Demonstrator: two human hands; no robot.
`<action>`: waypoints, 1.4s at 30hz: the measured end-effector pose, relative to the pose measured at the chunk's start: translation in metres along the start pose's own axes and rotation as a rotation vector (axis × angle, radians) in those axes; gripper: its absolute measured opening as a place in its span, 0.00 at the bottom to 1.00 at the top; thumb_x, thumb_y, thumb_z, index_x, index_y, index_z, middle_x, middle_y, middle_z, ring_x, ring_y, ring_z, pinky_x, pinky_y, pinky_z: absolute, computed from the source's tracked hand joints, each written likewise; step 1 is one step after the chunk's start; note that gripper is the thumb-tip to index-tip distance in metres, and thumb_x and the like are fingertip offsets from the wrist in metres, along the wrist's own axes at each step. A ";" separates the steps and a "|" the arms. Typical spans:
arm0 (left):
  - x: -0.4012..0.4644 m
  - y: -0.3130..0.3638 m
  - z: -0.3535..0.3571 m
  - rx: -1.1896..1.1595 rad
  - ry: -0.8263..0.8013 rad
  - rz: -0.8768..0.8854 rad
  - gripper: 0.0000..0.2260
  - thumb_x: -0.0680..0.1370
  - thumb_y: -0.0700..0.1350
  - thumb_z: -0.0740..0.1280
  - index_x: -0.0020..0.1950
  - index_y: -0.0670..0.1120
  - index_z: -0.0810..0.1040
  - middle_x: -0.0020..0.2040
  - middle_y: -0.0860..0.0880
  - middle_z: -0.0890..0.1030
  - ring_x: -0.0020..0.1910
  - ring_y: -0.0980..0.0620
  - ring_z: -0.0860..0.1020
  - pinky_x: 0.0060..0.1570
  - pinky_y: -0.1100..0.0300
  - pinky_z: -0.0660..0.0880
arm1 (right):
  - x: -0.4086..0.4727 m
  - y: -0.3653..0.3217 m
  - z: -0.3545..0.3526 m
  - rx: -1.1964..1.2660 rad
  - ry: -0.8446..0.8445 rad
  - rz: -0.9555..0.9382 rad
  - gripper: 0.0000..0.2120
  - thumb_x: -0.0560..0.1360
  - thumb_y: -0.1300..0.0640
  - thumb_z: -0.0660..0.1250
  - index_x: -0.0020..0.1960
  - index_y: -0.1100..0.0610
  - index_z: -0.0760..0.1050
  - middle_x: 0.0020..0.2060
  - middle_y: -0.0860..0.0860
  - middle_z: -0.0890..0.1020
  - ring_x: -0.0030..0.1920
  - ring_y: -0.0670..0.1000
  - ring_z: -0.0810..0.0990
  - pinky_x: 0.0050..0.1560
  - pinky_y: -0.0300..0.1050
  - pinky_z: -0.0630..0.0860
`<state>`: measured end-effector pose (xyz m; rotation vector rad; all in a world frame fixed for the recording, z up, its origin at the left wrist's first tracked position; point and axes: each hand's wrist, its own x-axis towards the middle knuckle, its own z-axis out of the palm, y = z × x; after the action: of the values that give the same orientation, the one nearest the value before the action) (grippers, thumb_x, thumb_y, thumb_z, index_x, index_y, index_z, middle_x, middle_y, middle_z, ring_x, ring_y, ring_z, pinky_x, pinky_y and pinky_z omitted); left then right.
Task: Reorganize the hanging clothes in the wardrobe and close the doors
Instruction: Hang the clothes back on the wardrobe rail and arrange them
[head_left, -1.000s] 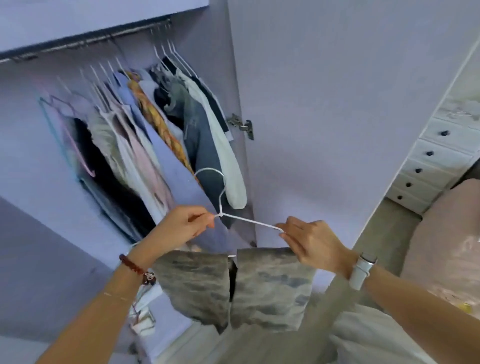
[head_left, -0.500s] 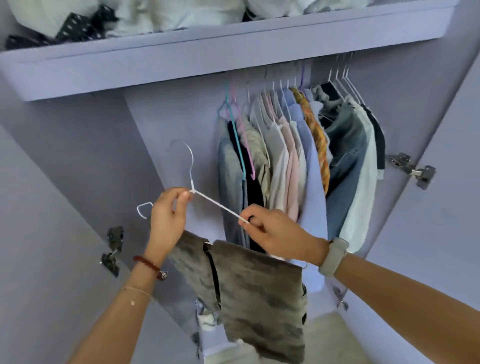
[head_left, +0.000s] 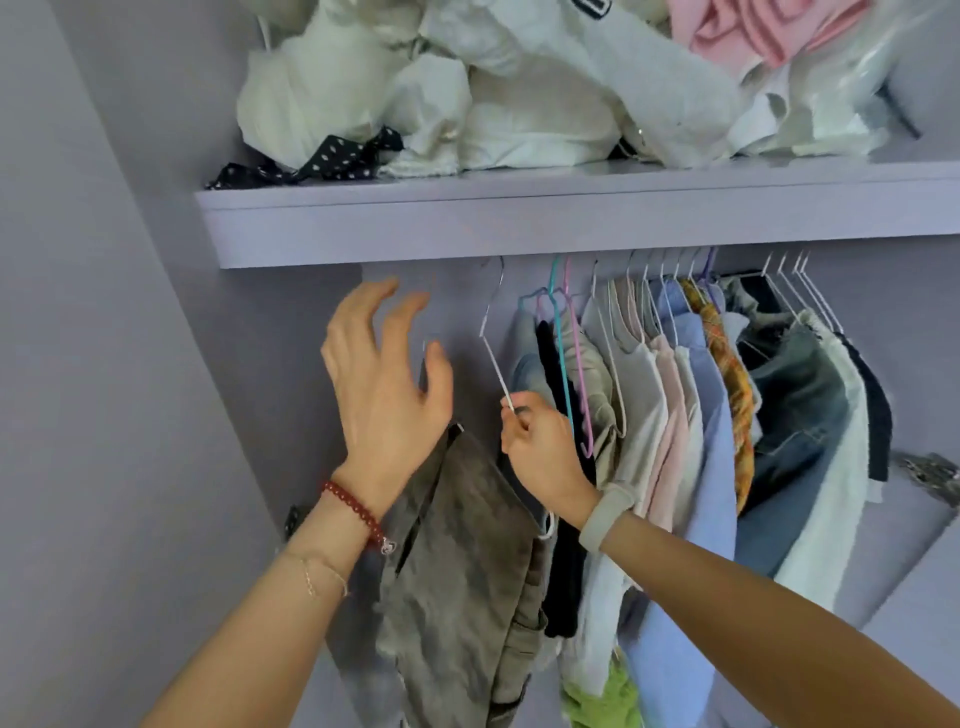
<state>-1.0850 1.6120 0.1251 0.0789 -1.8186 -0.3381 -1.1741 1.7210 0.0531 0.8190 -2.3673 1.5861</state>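
The white wire hanger (head_left: 492, 332) carrying grey-brown trousers (head_left: 462, 561) hangs left of the clothes row (head_left: 691, 415), its hook up under the shelf (head_left: 571, 218). The right hand (head_left: 540, 452) pinches its sloping arm; the left hand (head_left: 387, 379), fingers spread, holds nothing beside it.

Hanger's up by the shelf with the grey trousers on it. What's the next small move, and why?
Probably let the right hand release the white hanger: its hook seems to reach up behind the shelf, where the rail is hidden, the grey trousers hang free, and the left hand is already open.
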 end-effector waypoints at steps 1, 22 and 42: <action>0.009 0.001 0.003 0.046 -0.002 0.036 0.17 0.73 0.39 0.64 0.62 0.41 0.74 0.64 0.37 0.70 0.66 0.44 0.62 0.63 0.50 0.60 | 0.010 0.000 0.001 -0.023 0.034 0.000 0.07 0.76 0.64 0.57 0.49 0.62 0.73 0.29 0.57 0.75 0.33 0.59 0.76 0.38 0.51 0.72; 0.036 -0.035 0.064 0.502 -0.177 0.057 0.32 0.77 0.56 0.60 0.75 0.50 0.49 0.74 0.36 0.52 0.72 0.32 0.49 0.68 0.35 0.46 | 0.119 0.034 0.023 -0.143 0.152 0.303 0.11 0.76 0.66 0.55 0.58 0.65 0.67 0.51 0.63 0.79 0.49 0.64 0.78 0.42 0.48 0.71; -0.124 0.019 0.096 0.126 -0.578 -0.125 0.26 0.73 0.44 0.62 0.71 0.45 0.65 0.73 0.39 0.62 0.72 0.38 0.59 0.66 0.32 0.52 | -0.070 0.082 -0.068 -0.514 0.119 -0.042 0.21 0.74 0.66 0.59 0.67 0.66 0.67 0.66 0.62 0.69 0.68 0.63 0.66 0.68 0.61 0.62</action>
<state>-1.1406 1.6764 -0.0081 0.1997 -2.4147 -0.3575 -1.1696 1.8295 -0.0145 0.6342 -2.4763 0.9069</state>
